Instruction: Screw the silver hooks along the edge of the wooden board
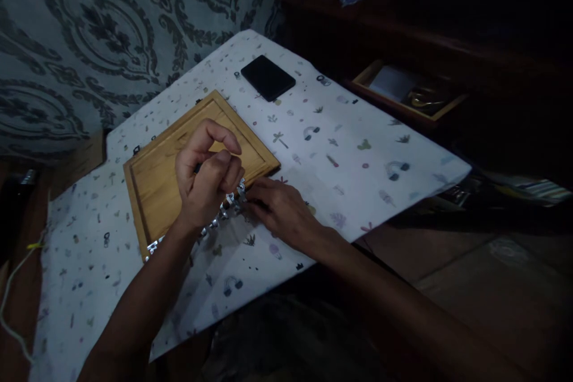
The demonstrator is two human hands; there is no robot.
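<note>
A wooden panel [165,191] with a raised rim lies flat on the patterned cloth of the table. Along its near edge runs a row of small shiny metal fittings [229,203]; their exact kind is unclear. Above that edge is my left hand [206,173], its fingers curled closed and the index finger bent out. A small dark bit shows inside the left grip, too hidden to name. My right hand [280,209] rests low at the panel's near right corner, fingers pressed together beside the end of the metal row. What those fingertips hold is hidden.
A black tablet or large phone [268,77] lies farther back on the white printed tablecloth [340,173]. An open drawer [407,95] juts out at the right from a dark cabinet. Patterned fabric [102,24] rises behind the table. A pale cable [13,286] hangs at the left.
</note>
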